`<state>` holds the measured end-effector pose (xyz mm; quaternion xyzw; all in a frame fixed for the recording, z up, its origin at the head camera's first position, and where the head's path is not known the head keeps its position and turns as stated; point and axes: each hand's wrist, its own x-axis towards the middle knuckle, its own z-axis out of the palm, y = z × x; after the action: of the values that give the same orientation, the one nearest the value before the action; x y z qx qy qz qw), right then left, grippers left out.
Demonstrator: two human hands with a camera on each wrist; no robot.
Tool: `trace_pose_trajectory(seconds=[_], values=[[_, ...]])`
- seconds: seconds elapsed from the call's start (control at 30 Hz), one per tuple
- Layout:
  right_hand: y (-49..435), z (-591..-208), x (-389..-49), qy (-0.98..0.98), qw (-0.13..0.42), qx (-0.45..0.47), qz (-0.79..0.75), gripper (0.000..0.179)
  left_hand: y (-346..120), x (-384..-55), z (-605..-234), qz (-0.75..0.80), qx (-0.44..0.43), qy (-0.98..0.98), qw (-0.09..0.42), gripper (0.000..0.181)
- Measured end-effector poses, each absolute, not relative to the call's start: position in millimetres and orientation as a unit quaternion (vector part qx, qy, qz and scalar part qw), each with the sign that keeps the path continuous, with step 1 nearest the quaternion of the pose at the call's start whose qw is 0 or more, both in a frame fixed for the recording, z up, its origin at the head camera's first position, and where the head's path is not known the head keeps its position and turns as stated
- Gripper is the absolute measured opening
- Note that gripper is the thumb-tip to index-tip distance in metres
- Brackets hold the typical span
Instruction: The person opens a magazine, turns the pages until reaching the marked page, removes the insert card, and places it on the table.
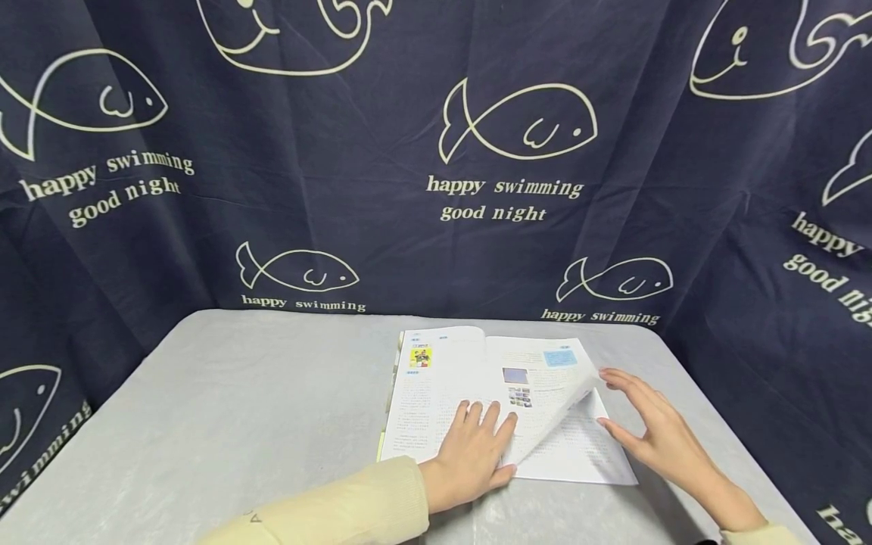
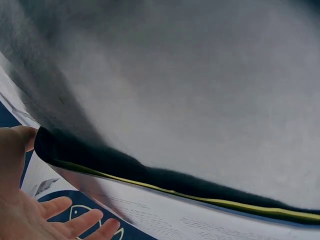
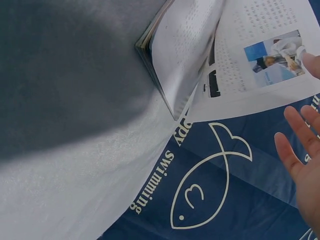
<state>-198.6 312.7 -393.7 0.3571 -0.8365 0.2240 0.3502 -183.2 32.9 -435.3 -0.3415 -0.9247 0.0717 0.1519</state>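
An open book [image 1: 425,424] with printed text and small colour pictures lies on the table. My left hand [image 1: 470,458] rests on it low by the fold, fingers spread over the pages. One right-hand page [image 1: 555,401] stands raised, its lower corner curling over toward the left and baring the text page [image 1: 586,446] beneath. At its outer edge is my right hand [image 1: 664,431], fingers extended and thumb apart, the fingertips right by the paper. In the right wrist view, the thumb is beside a page photo [image 3: 275,57] and the other fingers are spread.
A pale grey cloth covers the table [image 1: 272,401], which has rounded far corners. Behind it and along both sides hangs a dark blue curtain [image 1: 395,189] with fish outlines and lettering. The book sits right of the table's middle.
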Motion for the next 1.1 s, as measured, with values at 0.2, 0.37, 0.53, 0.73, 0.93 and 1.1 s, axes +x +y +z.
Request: trace_pose_trajectory(seconds=[0.2,0.37,0.53,0.73,0.93,1.1], values=[[316,-398,-199,-0.842,0.336,0.361,0.219,0.054,32,-184,-436,0.061,-0.334,-0.924,0.178,0.079],[315,-400,-196,-0.870,0.298,0.344,0.190,0.058,32,-184,-436,0.065,-0.331,-0.919,0.203,0.086],[312,-402,-193,-0.878,0.282,0.347,0.174,0.065,32,-184,-437,0.064,-0.336,-0.915,0.214,0.091],[312,-407,-191,-0.885,0.264,0.345,0.167,0.066,32,-184,-439,0.068,-0.340,-0.909,0.230,0.095],[314,-412,-191,-0.882,0.261,0.355,0.167,0.067,32,-183,-440,0.060,-0.347,-0.907,0.231,0.090],[314,-413,-189,-0.888,0.252,0.353,0.154,0.066,31,-183,-439,0.067,-0.357,-0.904,0.227,0.079]])
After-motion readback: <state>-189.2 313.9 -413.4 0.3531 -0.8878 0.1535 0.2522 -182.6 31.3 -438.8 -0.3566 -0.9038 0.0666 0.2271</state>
